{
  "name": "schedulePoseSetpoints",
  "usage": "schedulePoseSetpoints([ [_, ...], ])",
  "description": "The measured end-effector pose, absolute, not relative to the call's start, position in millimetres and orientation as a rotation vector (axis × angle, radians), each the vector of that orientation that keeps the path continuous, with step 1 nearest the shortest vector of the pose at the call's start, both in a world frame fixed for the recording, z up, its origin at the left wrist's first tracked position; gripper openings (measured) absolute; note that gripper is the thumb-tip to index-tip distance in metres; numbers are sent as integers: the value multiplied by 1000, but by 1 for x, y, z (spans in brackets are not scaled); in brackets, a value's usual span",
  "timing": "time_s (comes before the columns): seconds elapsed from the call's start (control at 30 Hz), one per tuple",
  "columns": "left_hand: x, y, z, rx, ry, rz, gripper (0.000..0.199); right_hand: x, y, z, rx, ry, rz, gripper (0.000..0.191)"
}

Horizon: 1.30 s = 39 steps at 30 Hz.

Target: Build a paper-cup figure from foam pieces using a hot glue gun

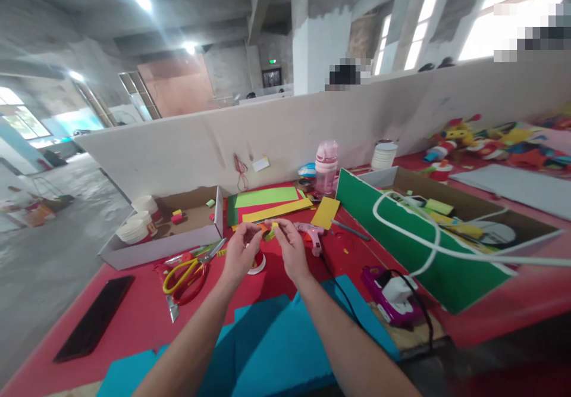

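Observation:
In the middle of the red table, my right hand (pixel 292 254) pinches a small yellow piece (pixel 275 227), perhaps foam or paper. My left hand (pixel 243 251) is closed beside it, fingertips pinched; what lies between them is too small to make out. A bit of orange and yellow-green (pixel 268 234) shows between the two hands. Below them stands a red and white cup (pixel 257 262), partly hidden by my left hand. A pink glue gun (pixel 313 236) lies just right of my right hand. Yellow-and-red-handled scissors (pixel 191 275) rest to the left.
Blue sheets (pixel 276 349) lie under my forearms. A phone (pixel 94 316) and a box with paper cups (pixel 165 239) are at left. Right are a purple power strip (pixel 392 302), white cable and green-sided box (pixel 401 248). Yellow strips (pixel 276 210) and a pink bottle (pixel 326 168) stand behind.

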<state>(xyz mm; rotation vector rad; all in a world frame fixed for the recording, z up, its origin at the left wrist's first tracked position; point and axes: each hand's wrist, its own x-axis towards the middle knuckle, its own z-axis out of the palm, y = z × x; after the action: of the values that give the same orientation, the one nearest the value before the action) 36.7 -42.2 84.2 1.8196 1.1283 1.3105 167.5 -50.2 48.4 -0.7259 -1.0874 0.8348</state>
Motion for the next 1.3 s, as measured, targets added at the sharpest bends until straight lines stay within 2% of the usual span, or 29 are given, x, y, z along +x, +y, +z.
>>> schedulePoseSetpoints([
  [0.27,41,-59,59,1392,845,1331,26,171,-55,51,-494,-1214,1236,21],
  [0.43,32,-66,55,1290,784,1281,27,178,-72,58,-574,-1231,1242,36],
  [0.6,39,-86,56,1373,724,1170,27,246,-69,60,-1212,-1039,715,36],
  [0.73,51,-96,50,1378,687,1064,30,295,-52,52,-1835,-1307,326,27],
  [0.93,57,-93,28,1518,706,996,29,284,-28,31,-2220,-1545,450,28],
  [1.2,56,-83,14,1430,735,1023,35,285,-41,30,-2059,-1420,424,39],
  [1.3,55,-78,12,1357,742,1072,36,286,-63,31,-1735,-1194,573,36],
])
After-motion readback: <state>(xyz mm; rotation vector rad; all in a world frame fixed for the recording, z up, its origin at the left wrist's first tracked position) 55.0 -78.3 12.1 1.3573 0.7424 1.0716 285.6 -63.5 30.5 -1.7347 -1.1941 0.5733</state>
